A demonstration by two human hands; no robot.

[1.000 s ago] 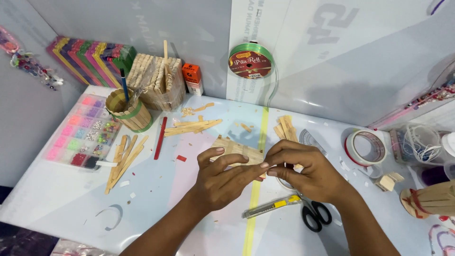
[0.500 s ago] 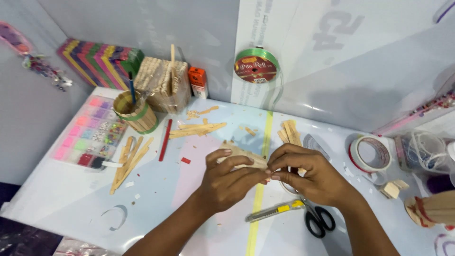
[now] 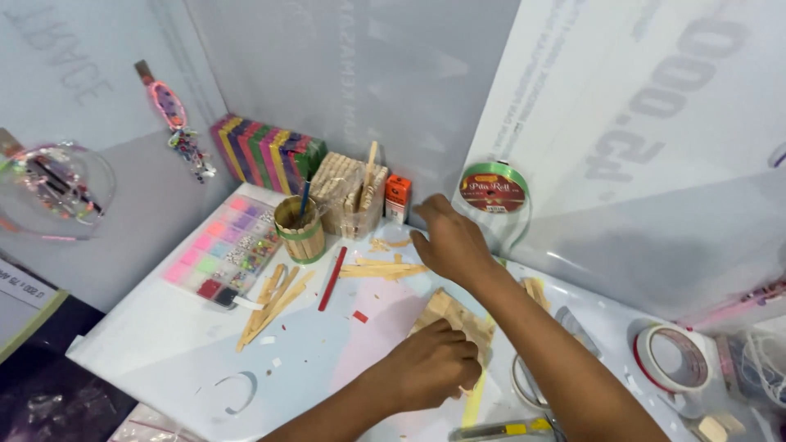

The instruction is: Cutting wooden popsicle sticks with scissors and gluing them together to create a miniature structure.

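the left hand (image 3: 430, 367) sits at about 6 o'clock on the white bench (image 3: 164, 344), fingers curled down onto a flat panel of wooden sticks (image 3: 460, 315) and pressing it to the surface; the panel pokes out from under the knuckles toward 1 o'clock. the right hand (image 3: 452, 241) reaches across toward 12 o'clock, palm down, fingers loosely spread and holding nothing, its tips just over loose sticks (image 3: 381, 268) scattered near the centre of the bench. behind those, at 11 o'clock, stands a stick box (image 3: 348, 195) with an orange carton (image 3: 398, 198) touching its right side, and a small stick cup (image 3: 299, 231) with a blue-handled tool in it just to the left. a row of coloured sticks (image 3: 262, 151) leans against the back wall. a bead tray (image 3: 221, 254) lies at 9 o'clock, with more plain sticks (image 3: 272, 304) and a red stick (image 3: 332, 278) beside it. a green ribbon spool (image 3: 494, 190) leans at 1 o'clock; a tape roll (image 3: 673, 358) lies at 4 o'clock.
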